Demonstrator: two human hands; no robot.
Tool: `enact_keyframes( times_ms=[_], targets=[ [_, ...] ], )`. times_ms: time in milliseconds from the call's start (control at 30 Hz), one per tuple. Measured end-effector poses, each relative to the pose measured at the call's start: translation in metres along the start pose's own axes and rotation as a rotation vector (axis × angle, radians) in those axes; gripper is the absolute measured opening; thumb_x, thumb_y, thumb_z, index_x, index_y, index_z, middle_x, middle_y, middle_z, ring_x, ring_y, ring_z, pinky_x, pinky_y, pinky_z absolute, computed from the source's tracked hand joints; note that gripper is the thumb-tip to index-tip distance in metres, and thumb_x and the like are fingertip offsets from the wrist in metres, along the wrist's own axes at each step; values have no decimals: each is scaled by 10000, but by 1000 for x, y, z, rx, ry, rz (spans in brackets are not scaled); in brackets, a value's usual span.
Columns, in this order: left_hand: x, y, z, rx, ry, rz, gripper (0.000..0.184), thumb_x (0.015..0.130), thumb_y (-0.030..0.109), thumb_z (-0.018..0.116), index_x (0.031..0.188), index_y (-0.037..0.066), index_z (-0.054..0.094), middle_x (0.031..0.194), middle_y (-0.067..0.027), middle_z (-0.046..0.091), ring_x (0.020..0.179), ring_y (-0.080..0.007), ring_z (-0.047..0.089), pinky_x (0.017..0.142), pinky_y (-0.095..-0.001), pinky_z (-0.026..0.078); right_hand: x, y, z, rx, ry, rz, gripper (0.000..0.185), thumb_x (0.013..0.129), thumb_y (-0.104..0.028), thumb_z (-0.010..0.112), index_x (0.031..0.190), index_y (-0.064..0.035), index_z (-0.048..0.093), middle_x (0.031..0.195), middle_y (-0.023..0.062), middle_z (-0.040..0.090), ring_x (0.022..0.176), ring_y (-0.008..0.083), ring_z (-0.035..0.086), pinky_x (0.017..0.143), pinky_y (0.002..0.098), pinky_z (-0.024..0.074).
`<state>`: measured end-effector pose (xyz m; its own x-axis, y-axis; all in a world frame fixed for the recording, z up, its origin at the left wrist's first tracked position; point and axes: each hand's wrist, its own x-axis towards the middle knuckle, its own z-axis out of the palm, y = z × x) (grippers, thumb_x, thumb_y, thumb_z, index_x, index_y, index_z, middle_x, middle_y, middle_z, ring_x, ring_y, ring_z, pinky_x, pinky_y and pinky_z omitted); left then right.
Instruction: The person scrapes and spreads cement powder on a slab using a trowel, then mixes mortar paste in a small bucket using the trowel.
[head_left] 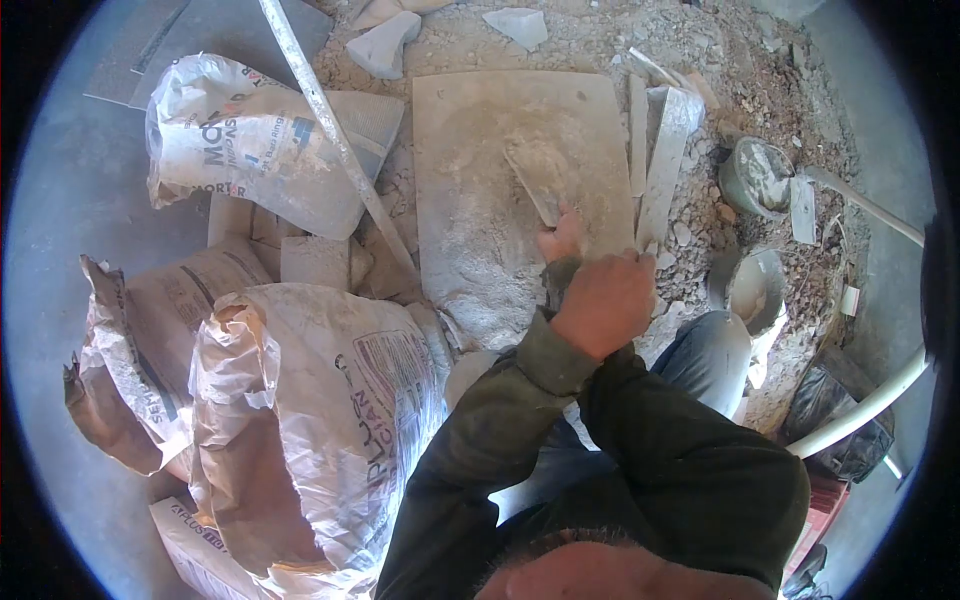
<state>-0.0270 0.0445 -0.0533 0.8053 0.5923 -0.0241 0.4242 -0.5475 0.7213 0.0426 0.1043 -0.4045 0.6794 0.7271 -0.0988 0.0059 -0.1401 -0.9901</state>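
Note:
My arms cross in front of me. My right hand [561, 238] reaches farther out and is closed on a trowel [533, 188], whose flat blade is coated in grey mortar. The blade lies on a dusty square board [455, 130], by a low patch of pale mix. My left hand [607, 303] rests over my right forearm with its fingers curled, beside the near end of a wooden strip [662, 165]. Whatever is inside those fingers is hidden, though the right sleeve [558, 284] passes beneath the hand.
Torn paper mortar sacks [350, 370] crowd the left, with another mortar bag [250, 140] behind. A long metal bar [325, 115] slants across that bag. To the right are a round tub [757, 178] and a bucket [757, 288] on rubble. A pale pipe [865, 405] curves near the right edge.

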Motion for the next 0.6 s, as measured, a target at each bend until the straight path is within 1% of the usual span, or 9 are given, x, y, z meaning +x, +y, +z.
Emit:
enact_keyframes(
  times_ms=[33,67,100,133,167,233,367,467,600],
  targets=[
    [1,1,-4,-2,-15,-12,311,802,184,607,1023,-25,542,895,-189,590,817,-380,600,715,-475,472,-4,-5,1,-22,32,-87,237,915,-121,532,1121,-5,546,1040,107,616,909,272,612,731,366,516],
    [1,1,-6,-5,-30,-27,315,805,184,607,1029,-28,542,897,-190,590,819,-382,599,721,-472,471,-4,-9,2,167,85,25,234,916,-125,532,1117,-6,546,1040,109,615,905,269,612,732,360,515],
    [0,-2,-5,-8,13,2,318,809,185,606,1032,-33,542,894,-191,590,815,-386,598,728,-471,469,-6,-25,3,362,160,125,231,918,-129,533,1114,-7,547,1041,111,615,902,266,612,733,355,514],
    [0,-5,-3,-9,54,34,322,812,186,605,1035,-38,542,892,-192,590,811,-391,597,736,-470,466,-8,-70,2,764,189,429,226,919,-130,533,1111,-11,548,1032,109,615,886,260,614,732,347,512],
    [-1,-7,1,-15,92,66,325,816,187,603,1039,-43,543,890,-193,589,807,-395,595,744,-470,464,-11,-119,2,1169,359,734,222,920,-132,533,1107,-15,548,1024,107,616,870,253,615,731,339,510],
    [-1,-9,4,-16,74,64,333,816,187,604,1043,-49,543,894,-195,591,801,-402,594,754,-471,463,-22,-125,-6,1107,273,757,221,917,-131,532,1105,-15,549,1022,107,615,870,252,614,731,339,508],
    [1,-10,-3,-15,49,34,338,814,184,606,1049,-52,545,901,-197,593,801,-406,590,758,-480,462,-57,-101,-39,839,103,651,220,911,-129,531,1099,-16,551,1019,107,614,870,252,610,730,338,504],
    [1,-10,-5,-6,-2,-18,335,815,184,600,1050,-50,550,907,-199,595,811,-404,590,773,-489,460,-78,-95,-68,690,33,601,219,907,-127,530,1096,-17,552,1016,107,614,871,251,607,730,337,501],
    [0,-12,-2,25,21,-18,322,818,187,592,1047,-38,559,897,-197,595,823,-399,591,762,-501,464,-91,-101,-102,557,-21,554,218,901,-125,529,1090,-18,553,1013,106,613,871,250,604,729,336,497]
  ],
)
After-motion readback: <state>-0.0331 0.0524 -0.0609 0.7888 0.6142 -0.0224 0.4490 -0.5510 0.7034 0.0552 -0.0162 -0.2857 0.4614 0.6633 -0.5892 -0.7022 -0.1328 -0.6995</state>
